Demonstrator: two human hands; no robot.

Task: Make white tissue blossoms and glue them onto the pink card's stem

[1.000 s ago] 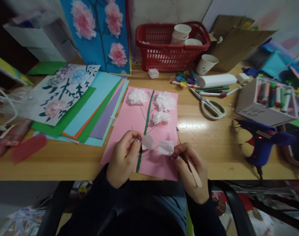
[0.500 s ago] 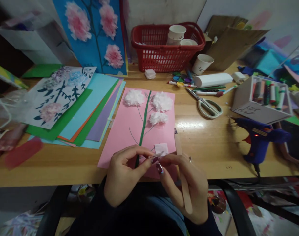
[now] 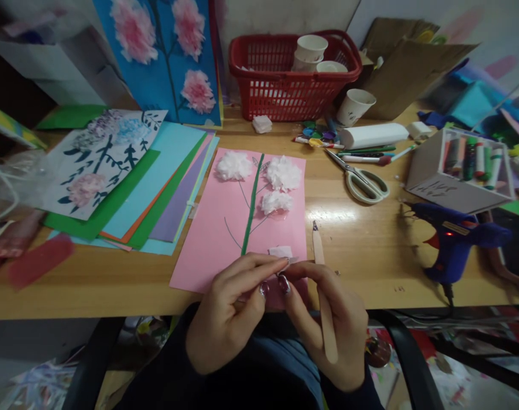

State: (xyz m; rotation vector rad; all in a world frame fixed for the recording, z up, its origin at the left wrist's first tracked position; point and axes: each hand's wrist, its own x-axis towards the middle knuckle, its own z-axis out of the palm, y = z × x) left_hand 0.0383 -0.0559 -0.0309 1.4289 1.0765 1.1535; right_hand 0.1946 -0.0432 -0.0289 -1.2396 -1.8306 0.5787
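Just above the lower edge of the pink sheet (image 3: 195,256), my two hands meet at the fingertips. My left hand (image 3: 237,310) is closed around a small piece of white tissue paper (image 3: 292,260), mostly hidden by fingers. My right hand (image 3: 336,319) pinches at the same piece, and a wooden craft stick (image 3: 328,324) with a dark tip is held between its fingers. Behind the fingertips lies a white tissue square (image 3: 280,250). The pink sheet carries a green stem (image 3: 253,205), thin drawn branches and white tissue flowers (image 3: 283,173).
Scissors (image 3: 366,185) and a blue glue gun (image 3: 451,239) with a red light lie to the right, near a box of markers (image 3: 460,185). A red basket (image 3: 293,94) with paper cups stands behind. Coloured paper sheets (image 3: 174,219) are stacked at left.
The left fingers have slid right and straightened over the tissue piece, now covering more of the white square. The craft stick has shifted slightly with my right hand. The whole view has moved slightly.
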